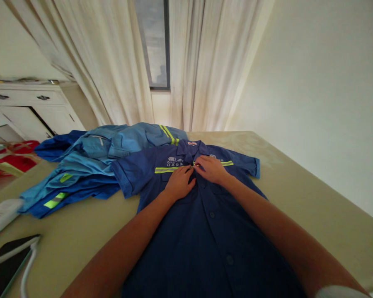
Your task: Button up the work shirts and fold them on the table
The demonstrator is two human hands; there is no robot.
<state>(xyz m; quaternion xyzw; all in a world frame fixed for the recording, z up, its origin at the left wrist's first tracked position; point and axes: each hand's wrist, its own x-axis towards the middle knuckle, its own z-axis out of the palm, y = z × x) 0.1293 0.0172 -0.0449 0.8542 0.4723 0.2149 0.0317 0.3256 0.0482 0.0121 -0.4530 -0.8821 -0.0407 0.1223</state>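
Nearest the head camera, forearms [127, 248] span the navy shirt [183, 236], front up, collar [202, 147] toward the far edge of the table [298, 186]. Left hand [179, 182] and right hand [213, 169] fingertips pinch its placket [216, 231] near the chest stripe [163, 170]; keeping the cloth flat there should help.

Head-worn view, facing forward and down, shirt [189, 231] near, curtains [112, 62] beyond

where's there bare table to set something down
Right: the wide patch of table between the navy shirt and the wall. Left: a smaller patch between the blue clothes, white cable and left forearm. Crowded: back left, under the clothes, and mid-shirt, where the left hand and right hand are.
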